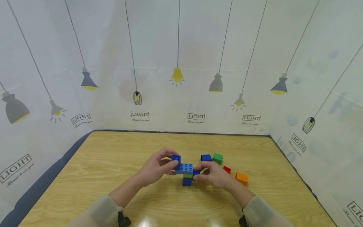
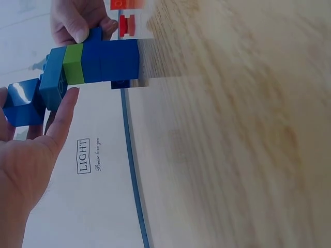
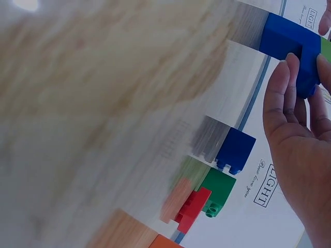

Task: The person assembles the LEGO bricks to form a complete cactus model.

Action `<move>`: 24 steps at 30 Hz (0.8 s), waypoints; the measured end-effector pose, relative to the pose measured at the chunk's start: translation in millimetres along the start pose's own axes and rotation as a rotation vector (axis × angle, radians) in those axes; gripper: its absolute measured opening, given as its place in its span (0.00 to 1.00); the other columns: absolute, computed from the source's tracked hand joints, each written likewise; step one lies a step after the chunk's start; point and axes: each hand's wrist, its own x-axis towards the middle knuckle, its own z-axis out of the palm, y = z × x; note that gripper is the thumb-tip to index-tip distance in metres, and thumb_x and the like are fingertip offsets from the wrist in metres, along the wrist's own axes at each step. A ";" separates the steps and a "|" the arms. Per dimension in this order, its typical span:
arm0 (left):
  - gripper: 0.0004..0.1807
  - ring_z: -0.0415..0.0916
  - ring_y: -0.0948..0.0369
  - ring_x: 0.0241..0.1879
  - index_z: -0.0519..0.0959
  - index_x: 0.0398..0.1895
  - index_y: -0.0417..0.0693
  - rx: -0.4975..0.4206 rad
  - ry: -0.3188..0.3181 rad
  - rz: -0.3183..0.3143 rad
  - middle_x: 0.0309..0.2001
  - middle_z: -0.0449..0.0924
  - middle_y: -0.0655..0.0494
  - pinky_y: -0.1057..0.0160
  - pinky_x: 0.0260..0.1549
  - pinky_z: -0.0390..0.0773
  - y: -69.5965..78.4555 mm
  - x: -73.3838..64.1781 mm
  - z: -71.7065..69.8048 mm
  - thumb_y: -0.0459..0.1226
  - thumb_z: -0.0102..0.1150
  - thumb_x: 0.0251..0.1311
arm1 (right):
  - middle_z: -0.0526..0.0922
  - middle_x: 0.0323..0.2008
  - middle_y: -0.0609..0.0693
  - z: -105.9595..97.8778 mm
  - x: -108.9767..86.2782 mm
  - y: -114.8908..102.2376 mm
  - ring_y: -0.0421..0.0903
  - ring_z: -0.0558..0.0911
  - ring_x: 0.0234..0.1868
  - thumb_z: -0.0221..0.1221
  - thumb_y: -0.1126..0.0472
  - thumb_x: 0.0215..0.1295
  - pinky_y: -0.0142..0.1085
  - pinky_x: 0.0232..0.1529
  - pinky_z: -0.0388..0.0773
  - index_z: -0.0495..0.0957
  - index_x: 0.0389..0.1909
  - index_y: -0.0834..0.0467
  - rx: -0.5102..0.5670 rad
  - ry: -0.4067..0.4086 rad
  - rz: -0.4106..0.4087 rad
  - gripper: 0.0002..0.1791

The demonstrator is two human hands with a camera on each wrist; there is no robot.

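A small tower of toy building bricks stands on the table. Its base is dark blue (image 1: 187,182), with a lime green brick (image 2: 73,64) above and a wider light blue brick (image 1: 187,167) across the top. My left hand (image 1: 154,167) pinches a blue brick (image 1: 176,160) at the light blue brick's left end; one fingertip lies by the light blue brick's underside. Whether the pinched brick is fully seated I cannot tell. On the tower's right side, my right hand (image 1: 213,174) grips a dark blue brick (image 3: 309,67) that juts out below the light blue one.
Behind and right of my right hand lie a blue brick (image 1: 206,157), a green brick (image 1: 217,158), a red brick (image 1: 227,169) and an orange brick (image 1: 242,178). The wooden table (image 1: 113,164) meets a printed backdrop (image 1: 158,123) at its far edge.
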 end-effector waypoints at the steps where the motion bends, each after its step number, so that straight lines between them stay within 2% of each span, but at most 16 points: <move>1: 0.19 0.85 0.49 0.60 0.75 0.68 0.47 -0.009 0.001 0.003 0.62 0.72 0.39 0.39 0.55 0.90 -0.8 0.0 0.4 0.41 0.62 0.82 | 0.83 0.53 0.56 0.2 0.2 0.0 0.49 0.86 0.44 0.72 0.56 0.74 0.40 0.51 0.91 0.84 0.58 0.58 -0.001 0.001 0.002 0.17; 5: 0.19 0.84 0.50 0.59 0.74 0.67 0.44 -0.071 0.012 0.008 0.62 0.71 0.41 0.38 0.56 0.89 -3.2 -0.2 2.6 0.40 0.63 0.81 | 0.83 0.53 0.56 0.9 0.5 0.2 0.49 0.86 0.43 0.72 0.56 0.74 0.40 0.50 0.91 0.84 0.58 0.58 -0.006 0.003 0.001 0.17; 8: 0.19 0.84 0.51 0.58 0.74 0.67 0.42 -0.107 0.030 0.009 0.61 0.72 0.42 0.43 0.55 0.91 -3.5 -1.0 4.6 0.39 0.63 0.80 | 0.83 0.52 0.56 1.2 0.4 0.0 0.49 0.86 0.43 0.72 0.56 0.74 0.40 0.50 0.91 0.84 0.58 0.58 -0.005 0.003 -0.001 0.17; 13: 0.19 0.83 0.52 0.57 0.74 0.66 0.42 -0.110 0.055 0.001 0.59 0.73 0.44 0.53 0.51 0.93 -2.6 -1.8 6.3 0.38 0.65 0.79 | 0.83 0.52 0.56 1.0 0.7 0.4 0.49 0.87 0.43 0.72 0.56 0.74 0.40 0.49 0.92 0.84 0.58 0.58 -0.001 0.001 -0.003 0.17; 24: 0.20 0.83 0.52 0.56 0.74 0.67 0.41 -0.119 0.042 -0.022 0.55 0.72 0.47 0.53 0.51 0.93 -2.7 0.9 4.8 0.37 0.64 0.79 | 0.83 0.52 0.57 0.7 1.0 1.7 0.49 0.87 0.43 0.72 0.57 0.74 0.41 0.50 0.92 0.84 0.58 0.59 0.009 -0.001 -0.015 0.17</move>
